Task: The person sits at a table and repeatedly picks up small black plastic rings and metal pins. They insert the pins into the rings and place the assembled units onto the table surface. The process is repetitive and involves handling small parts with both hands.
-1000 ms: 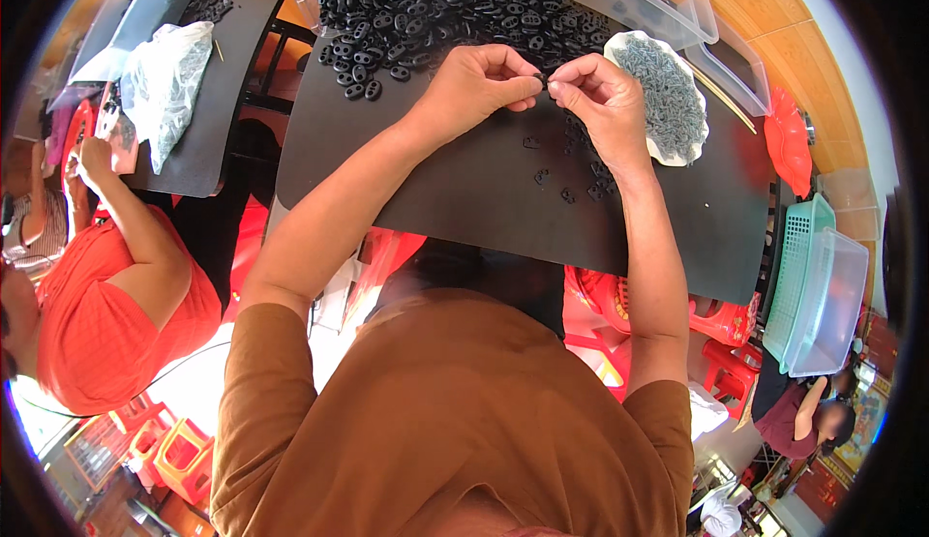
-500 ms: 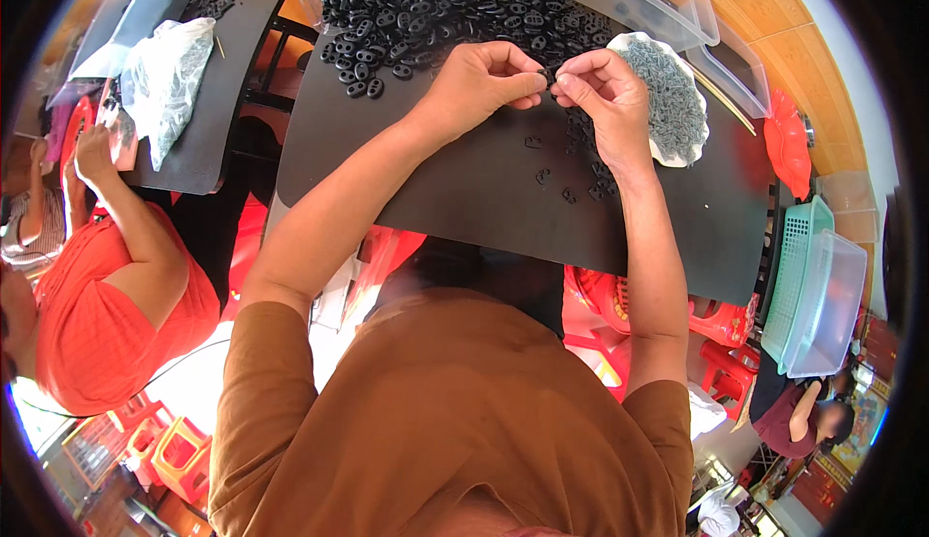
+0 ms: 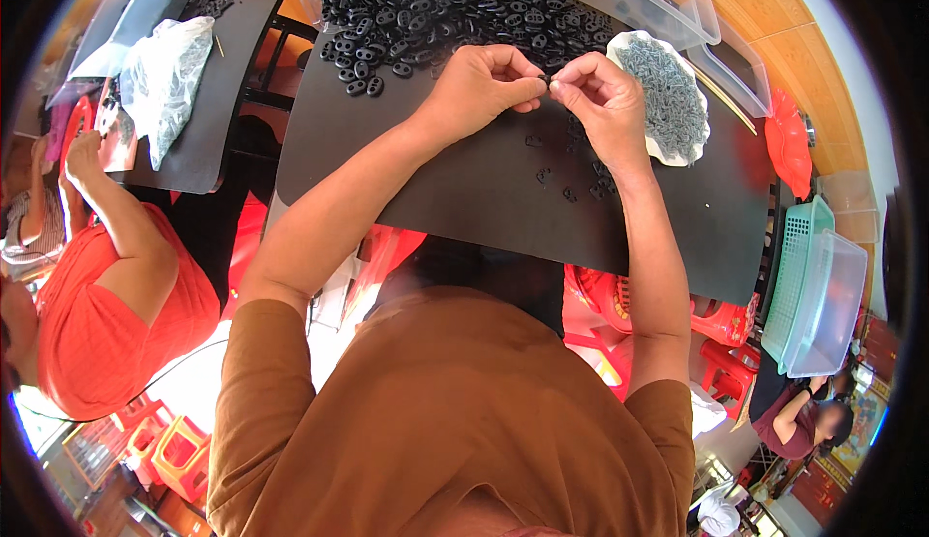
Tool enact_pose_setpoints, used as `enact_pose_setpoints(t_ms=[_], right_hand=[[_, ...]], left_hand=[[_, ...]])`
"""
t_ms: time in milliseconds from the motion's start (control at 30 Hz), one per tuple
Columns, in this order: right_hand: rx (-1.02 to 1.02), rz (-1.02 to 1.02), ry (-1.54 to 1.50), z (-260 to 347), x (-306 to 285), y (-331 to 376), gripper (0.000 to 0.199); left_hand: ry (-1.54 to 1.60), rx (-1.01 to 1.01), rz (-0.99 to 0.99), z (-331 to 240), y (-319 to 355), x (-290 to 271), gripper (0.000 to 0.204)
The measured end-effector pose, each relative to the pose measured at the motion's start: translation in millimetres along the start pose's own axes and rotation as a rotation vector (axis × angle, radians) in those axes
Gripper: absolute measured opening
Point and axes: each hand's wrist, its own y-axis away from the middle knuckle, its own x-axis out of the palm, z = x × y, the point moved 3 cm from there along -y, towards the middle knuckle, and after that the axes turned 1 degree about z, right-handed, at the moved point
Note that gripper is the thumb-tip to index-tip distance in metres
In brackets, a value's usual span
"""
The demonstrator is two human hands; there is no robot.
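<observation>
My left hand (image 3: 489,80) and my right hand (image 3: 602,97) meet over the black table (image 3: 435,179), thumbs and forefingers pinched. Between the fingertips is a small black plastic piece (image 3: 545,80), mostly covered by them, so its full shape does not show. Just beyond my hands spreads a big heap of black oval plastic pieces (image 3: 445,5) with holes. Under and beside my right wrist lie several smaller black clip-like parts (image 3: 569,193). To the right of that hand, a white scalloped dish (image 3: 699,140) holds a pile of small grey parts (image 3: 663,92).
Clear plastic bins (image 3: 644,0) stand at the back right, beside thin sticks (image 3: 724,92) and a red scalloped dish (image 3: 789,145). A green basket (image 3: 794,266) is past the table's right edge. At left, a person in red (image 3: 126,305) sits by another table with a plastic bag (image 3: 169,77).
My right hand has shifted slightly left, and the fingertips of both hands remain together on the small piece. The neighbour's arm at left has moved a little.
</observation>
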Motion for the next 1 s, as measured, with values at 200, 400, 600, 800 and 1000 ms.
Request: enact_pose_setpoints(t_ms=[200, 400, 600, 800, 1000], right_hand=[[-0.048, 0.001, 0.116, 2.9, 4.4, 1.4, 0.009], [-0.021, -0.012, 0.097, 2.2, 0.6, 1.0, 0.012], [0.022, -0.106, -0.169, 6.2, 3.0, -2.5, 0.023], [0.075, -0.120, -0.222, -5.6, -0.5, -1.0, 0.020], [0.083, -0.078, -0.143, -1.8, 4.2, 1.0, 0.015]], left_hand=[[-0.033, -0.019, -0.021, 2.2, 1.6, 2.7, 0.011], [0.049, -0.036, -0.013, 2.4, 0.2, 2.9, 0.010], [0.428, -0.078, -0.044, 8.6, -2.0, 3.1, 0.007], [0.489, -0.098, -0.031, 8.3, -0.6, 7.0, 0.008], [0.478, -0.094, -0.032, 13.7, -0.9, 7.6, 0.008]])
